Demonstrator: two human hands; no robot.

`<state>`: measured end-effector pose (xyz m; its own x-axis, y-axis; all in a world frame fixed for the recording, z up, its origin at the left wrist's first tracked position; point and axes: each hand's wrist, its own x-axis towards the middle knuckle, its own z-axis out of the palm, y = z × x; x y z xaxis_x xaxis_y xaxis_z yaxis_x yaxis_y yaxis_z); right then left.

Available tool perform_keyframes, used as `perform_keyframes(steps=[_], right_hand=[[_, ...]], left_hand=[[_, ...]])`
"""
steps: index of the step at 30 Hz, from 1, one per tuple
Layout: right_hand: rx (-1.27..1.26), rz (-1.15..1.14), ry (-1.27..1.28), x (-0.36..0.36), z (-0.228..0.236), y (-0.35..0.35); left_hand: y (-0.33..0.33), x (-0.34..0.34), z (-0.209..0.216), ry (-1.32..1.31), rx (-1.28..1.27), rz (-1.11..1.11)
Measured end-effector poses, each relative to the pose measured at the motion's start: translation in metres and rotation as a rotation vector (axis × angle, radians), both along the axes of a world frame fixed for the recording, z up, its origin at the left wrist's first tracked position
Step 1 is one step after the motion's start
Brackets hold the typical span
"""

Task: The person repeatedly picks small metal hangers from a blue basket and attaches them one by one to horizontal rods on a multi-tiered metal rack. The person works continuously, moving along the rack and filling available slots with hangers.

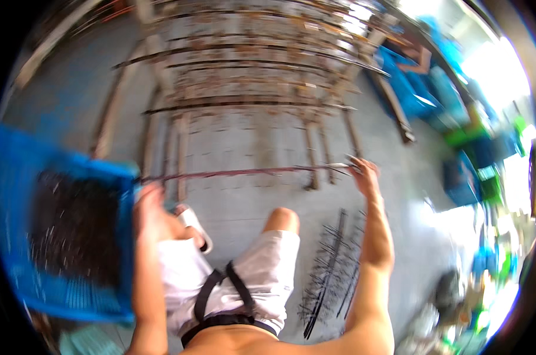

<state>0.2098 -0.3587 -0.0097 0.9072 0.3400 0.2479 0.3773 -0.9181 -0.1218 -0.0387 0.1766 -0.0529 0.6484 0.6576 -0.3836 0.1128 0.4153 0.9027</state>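
A long thin reddish-brown rod (244,173) stretches level across in front of me, with faint short hooks or wires along it. At its right end my right hand (365,174) is closed, arm reaching forward. My left hand (150,200), smeared by motion, is closed at the rod's left end, beside the rim of a blue plastic crate (131,236). Inside the crate lies a heap of small dark pieces (78,228), too blurred to name. Beyond the rod stands a rack (182,133) bearing several similar rods in rows.
Dark rods with bristling side prongs (327,272) lie on the grey floor (238,207) by my right arm. Blue bins (460,177) and other containers line the right side. A dark bag (451,290) sits at the lower right. The rack's legs reach the floor ahead.
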Motion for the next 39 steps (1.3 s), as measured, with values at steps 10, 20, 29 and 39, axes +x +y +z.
perform_keyframes(steps=[10, 20, 29, 39], right_hand=[[0.214, -0.039, -0.036, 0.012, -0.044, 0.016], [0.662, -0.451, -0.054, -0.171, -0.089, 0.135], [0.926, 0.593, 0.902, -0.336, -0.009, 0.403], [1.216, 0.330, 1.908, -0.364, 0.010, 0.523]], left_hand=[[0.181, -0.283, -0.110, 1.232, 0.815, 0.170], [0.134, -0.255, -0.083, 0.901, 1.329, 0.391], [0.096, -0.256, 0.006, -0.065, 0.306, 0.580], [0.032, -0.242, 0.033, -0.221, 0.704, 0.117]])
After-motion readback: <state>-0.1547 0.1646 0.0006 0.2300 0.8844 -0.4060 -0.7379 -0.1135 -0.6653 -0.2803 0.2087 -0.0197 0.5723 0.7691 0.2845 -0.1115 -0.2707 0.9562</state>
